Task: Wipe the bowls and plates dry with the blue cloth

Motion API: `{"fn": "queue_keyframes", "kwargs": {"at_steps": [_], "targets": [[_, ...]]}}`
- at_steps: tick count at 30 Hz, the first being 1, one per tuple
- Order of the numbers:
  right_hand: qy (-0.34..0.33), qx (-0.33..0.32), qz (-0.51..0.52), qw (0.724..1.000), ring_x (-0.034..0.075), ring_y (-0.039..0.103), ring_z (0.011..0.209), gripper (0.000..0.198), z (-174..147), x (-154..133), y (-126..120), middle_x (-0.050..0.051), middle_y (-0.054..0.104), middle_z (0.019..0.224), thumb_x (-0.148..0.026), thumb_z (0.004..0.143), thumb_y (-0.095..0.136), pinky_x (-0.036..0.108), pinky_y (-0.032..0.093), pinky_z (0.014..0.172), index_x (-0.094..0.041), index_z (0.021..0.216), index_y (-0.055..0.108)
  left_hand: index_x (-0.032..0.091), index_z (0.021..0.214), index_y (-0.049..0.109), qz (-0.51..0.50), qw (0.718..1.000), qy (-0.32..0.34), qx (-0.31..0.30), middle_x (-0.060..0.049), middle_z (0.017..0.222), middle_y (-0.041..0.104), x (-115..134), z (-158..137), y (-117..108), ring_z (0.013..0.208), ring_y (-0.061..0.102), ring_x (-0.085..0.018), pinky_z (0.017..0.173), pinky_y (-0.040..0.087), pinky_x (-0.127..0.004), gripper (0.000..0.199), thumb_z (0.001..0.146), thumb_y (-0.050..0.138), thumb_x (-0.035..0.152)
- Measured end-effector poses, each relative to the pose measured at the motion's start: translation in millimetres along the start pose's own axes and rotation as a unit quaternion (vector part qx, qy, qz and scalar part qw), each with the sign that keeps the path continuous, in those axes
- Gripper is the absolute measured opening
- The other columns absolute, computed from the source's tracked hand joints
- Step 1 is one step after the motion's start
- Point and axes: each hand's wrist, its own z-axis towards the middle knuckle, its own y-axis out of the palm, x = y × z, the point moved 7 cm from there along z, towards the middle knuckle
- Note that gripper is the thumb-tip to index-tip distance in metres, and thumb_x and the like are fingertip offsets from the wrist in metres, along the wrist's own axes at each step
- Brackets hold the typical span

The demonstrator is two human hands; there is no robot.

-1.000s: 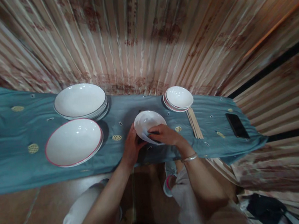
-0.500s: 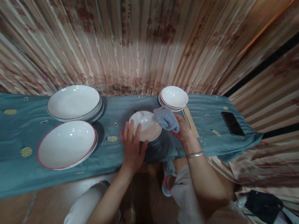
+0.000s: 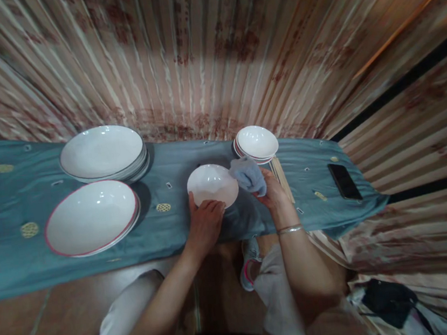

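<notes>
A small white bowl (image 3: 212,182) stands upright in the middle of the table. My left hand (image 3: 206,223) is at its near side, with the fingers curled over the front rim and holding it. Just right of the bowl, my right hand (image 3: 274,191) is closed on a bunched grey-blue cloth (image 3: 248,175), which hangs beside the bowl's right rim. Whether cloth and rim touch is hard to tell. Behind the cloth sits a stack of small bowls (image 3: 258,141), and chopsticks (image 3: 283,181) lie right of my right hand.
To the left are a stack of large dark-rimmed dishes (image 3: 103,152) and a stack of large red-rimmed dishes (image 3: 91,216). A black phone (image 3: 345,181) lies at the right end of the teal tablecloth (image 3: 166,231). A pleated curtain (image 3: 171,76) runs along the back.
My left hand has drawn back from inside the bowl, its spread fingers now curled over the near rim. My right hand keeps the cloth at the bowl's right. The view has shifted slightly.
</notes>
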Motion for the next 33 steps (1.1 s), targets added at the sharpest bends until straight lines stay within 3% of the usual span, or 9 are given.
{"fn": "queue_keyframes", "kwargs": {"at_steps": [7, 13, 15, 17, 20, 22, 25, 30, 33], "targets": [[-0.035, 0.03, 0.051, 0.998, 0.021, 0.069, 0.085, 0.018, 3, -5, -1, 0.0, 0.072, 0.073, -0.037, 0.068, 0.067, 0.031, 0.055, 0.073, -0.022, 0.079, 0.066, 0.026, 0.093, 0.073, -0.036, 0.999, -0.009, 0.003, -0.006, 0.092, 0.076, -3, 8, -3, 0.091, 0.063, -0.026, 0.119, -0.004, -0.06, 0.024, 0.091, 0.049, 0.023], [-0.036, 0.047, 0.043, 0.997, 0.017, 0.063, 0.07, 0.015, 7, -2, -4, -0.002, 0.068, 0.068, -0.035, 0.07, 0.065, 0.028, 0.051, 0.065, -0.022, 0.076, 0.064, 0.027, 0.084, 0.075, -0.126, 0.986, -0.06, 0.092, -0.002, 0.087, 0.076, -19, 23, -23, 0.088, 0.064, -0.025, 0.121, 0.001, -0.056, 0.017, 0.084, 0.059, 0.024], [-0.041, 0.044, 0.029, 0.998, 0.016, 0.062, 0.067, 0.016, 8, -2, -3, -0.003, 0.067, 0.066, -0.038, 0.071, 0.064, 0.027, 0.049, 0.062, -0.022, 0.074, 0.062, 0.027, 0.079, 0.076, -0.207, 0.961, -0.113, 0.142, -0.001, 0.082, 0.076, -32, 27, -33, 0.089, 0.064, -0.025, 0.121, 0.006, -0.054, 0.009, 0.079, 0.067, 0.026], [-0.047, 0.045, 0.026, 0.998, 0.015, 0.06, 0.063, 0.018, 9, -2, -2, -0.003, 0.066, 0.065, -0.04, 0.072, 0.064, 0.026, 0.048, 0.059, -0.022, 0.075, 0.062, 0.025, 0.075, 0.077, -0.295, 0.921, -0.171, 0.186, -0.001, 0.076, 0.074, -45, 27, -41, 0.086, 0.065, -0.025, 0.118, 0.021, -0.051, 0.006, 0.076, 0.071, 0.028], [-0.06, 0.058, 0.044, 0.996, 0.014, 0.059, 0.061, 0.018, 7, -5, -2, -0.004, 0.067, 0.067, -0.039, 0.072, 0.065, 0.024, 0.048, 0.056, -0.022, 0.079, 0.064, 0.02, 0.077, 0.077, -0.418, 0.852, -0.23, 0.218, -0.001, 0.07, 0.072, -55, 26, -44, 0.077, 0.066, -0.023, 0.098, 0.046, -0.043, 0.013, 0.075, 0.074, 0.032], [-0.075, 0.064, 0.058, 0.993, 0.014, 0.061, 0.065, 0.021, 4, -10, 0, -0.003, 0.069, 0.071, -0.04, 0.072, 0.066, 0.025, 0.049, 0.057, -0.022, 0.083, 0.066, 0.018, 0.078, 0.077, -0.497, 0.803, -0.245, 0.221, -0.002, 0.071, 0.073, -56, 25, -40, 0.079, 0.068, -0.023, 0.088, 0.051, -0.039, 0.018, 0.073, 0.075, 0.034], [-0.107, 0.068, 0.05, 0.991, 0.017, 0.065, 0.074, 0.027, -2, -19, 6, -0.001, 0.071, 0.076, -0.044, 0.072, 0.068, 0.027, 0.052, 0.064, -0.022, 0.088, 0.068, 0.016, 0.078, 0.075, -0.583, 0.748, -0.251, 0.194, -0.005, 0.076, 0.075, -53, 25, -29, 0.092, 0.07, -0.025, 0.092, 0.051, -0.038, 0.019, 0.072, 0.076, 0.034], [-0.213, 0.07, -0.108, 0.968, 0.019, 0.065, 0.092, 0.021, -22, -41, 31, 0.001, 0.071, 0.088, -0.04, 0.081, 0.064, 0.031, 0.052, 0.083, -0.022, 0.089, 0.069, 0.016, 0.085, 0.075, -0.613, 0.727, -0.264, 0.163, -0.007, 0.089, 0.078, -52, 22, -18, 0.108, 0.067, -0.027, 0.1, 0.048, -0.041, 0.021, 0.075, 0.074, 0.034], [-0.273, 0.033, -0.314, 0.909, 0.023, 0.061, 0.111, 0.027, -42, -46, 67, 0.006, 0.069, 0.112, -0.037, 0.093, 0.051, 0.035, 0.048, 0.096, -0.021, 0.106, 0.069, 0.018, 0.087, 0.075, -0.612, 0.732, -0.255, 0.155, -0.007, 0.095, 0.077, -51, 20, -17, 0.112, 0.065, -0.028, 0.101, 0.048, -0.043, 0.017, 0.08, 0.068, 0.033]]}}
